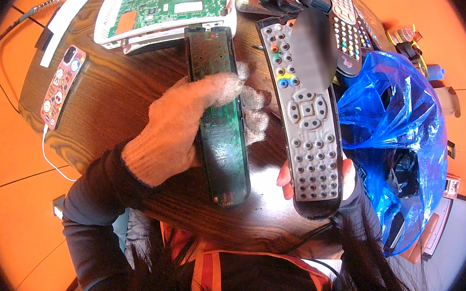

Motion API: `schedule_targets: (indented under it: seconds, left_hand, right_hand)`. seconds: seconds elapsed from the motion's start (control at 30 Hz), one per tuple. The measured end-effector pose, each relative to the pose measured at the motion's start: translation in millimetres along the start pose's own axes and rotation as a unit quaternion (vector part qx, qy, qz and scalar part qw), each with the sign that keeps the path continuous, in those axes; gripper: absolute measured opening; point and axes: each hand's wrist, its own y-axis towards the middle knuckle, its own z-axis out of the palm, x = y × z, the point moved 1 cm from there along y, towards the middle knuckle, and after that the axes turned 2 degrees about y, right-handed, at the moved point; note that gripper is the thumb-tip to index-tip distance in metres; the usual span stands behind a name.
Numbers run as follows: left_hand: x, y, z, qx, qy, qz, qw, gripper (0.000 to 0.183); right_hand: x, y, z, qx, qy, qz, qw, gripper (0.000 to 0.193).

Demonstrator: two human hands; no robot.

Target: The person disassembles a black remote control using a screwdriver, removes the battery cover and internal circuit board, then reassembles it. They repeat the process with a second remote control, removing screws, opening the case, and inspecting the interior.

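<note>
In my left hand (178,117), covered by a pale knit glove, is a long dark green circuit board (221,141), held upright with fingers wrapped round its middle. Beside it, a little to the right, my right hand (284,180) grips the lower end of an opened remote control half (312,155). Only its fingertips show at both edges; the rest is behind the remote. A grey rubber keypad with dark studs lies in the black shell, with coloured buttons at the upper left. A blurred patch hides the remote's upper right part.
A white device case with a green circuit board (187,5) sits at the back. A phone in a stickered case (64,85), with a white cable, lies left. More remotes (347,30) are piled at back right. A blue plastic bag (396,109) fills the right side.
</note>
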Motion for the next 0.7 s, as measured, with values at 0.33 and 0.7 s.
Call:
schedule_targets:
  seconds: [0.33, 0.7]
  left_hand:
    - [5.3, 10.5, -4.2, 0.039, -0.106, -0.022, 0.993, 0.028]
    - [35.3, 11.5, 7.4, 0.089, -0.195, 0.003, 0.977, 0.034]
  right_hand:
    - [-5.7, 11.1, 6.9, -0.07, -0.006, -0.118, 0.99, 0.074]
    - [-4.3, 5.8, 29.0, -0.205, -0.534, -0.128, 0.811, 0.08]
